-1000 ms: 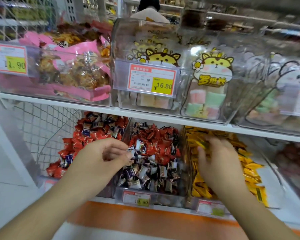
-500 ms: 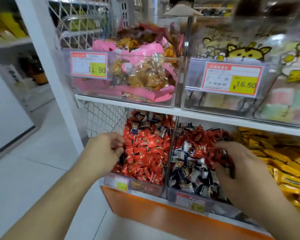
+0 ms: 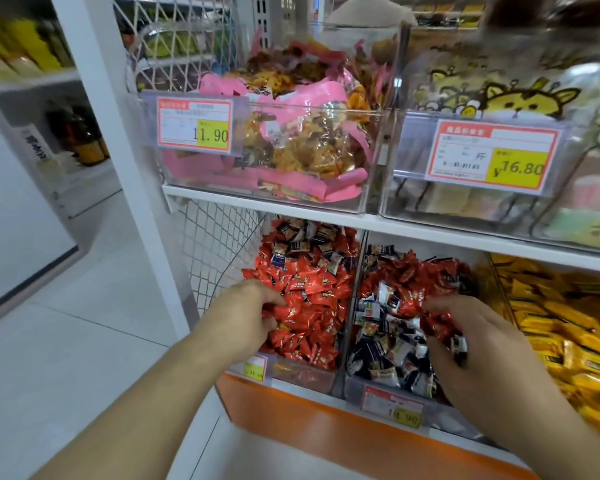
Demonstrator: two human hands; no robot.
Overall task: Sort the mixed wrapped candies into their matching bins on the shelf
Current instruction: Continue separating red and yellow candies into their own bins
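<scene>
Both hands have gone deeper into the lower bins since half a second ago: the left hand (image 3: 246,317), then at the bin's left edge, now lies among the red candies, and the right hand (image 3: 465,337) sits further left in the middle bin.

Left hand: fingers curled down into the red-wrapped candies (image 3: 309,306); whether it pinches one I cannot tell.
Right hand: fingers bent over a cluster of red wrappers on the mixed pile, apparently gripping them; the hold itself is hidden.

Lower shelf, near row:
- Left bin (image 3: 302,374), clear plastic: mostly red pillow-shaped wrappers with crimped ends, a few dark blue-and-white ones towards the back. Long axes lie every way; no shared direction.
- Middle bin (image 3: 361,386): dark blue-and-white candies (image 3: 388,355) at the front, red ones heaped behind and under the right hand, likewise jumbled.
- Right bin: yellow candies (image 3: 568,327), longer bars, mostly slanting down towards the front.
- Small price tags on the bin fronts, above an orange panel (image 3: 326,431).

Upper shelf (image 3: 430,233), farther:
- Clear bin of pink-edged snack packs (image 3: 291,147), tag reading 11.90 (image 3: 194,124).
- Clear bin with yellow cartoon-cat packaging (image 3: 520,98), tag reading 16.80 (image 3: 492,157).
</scene>
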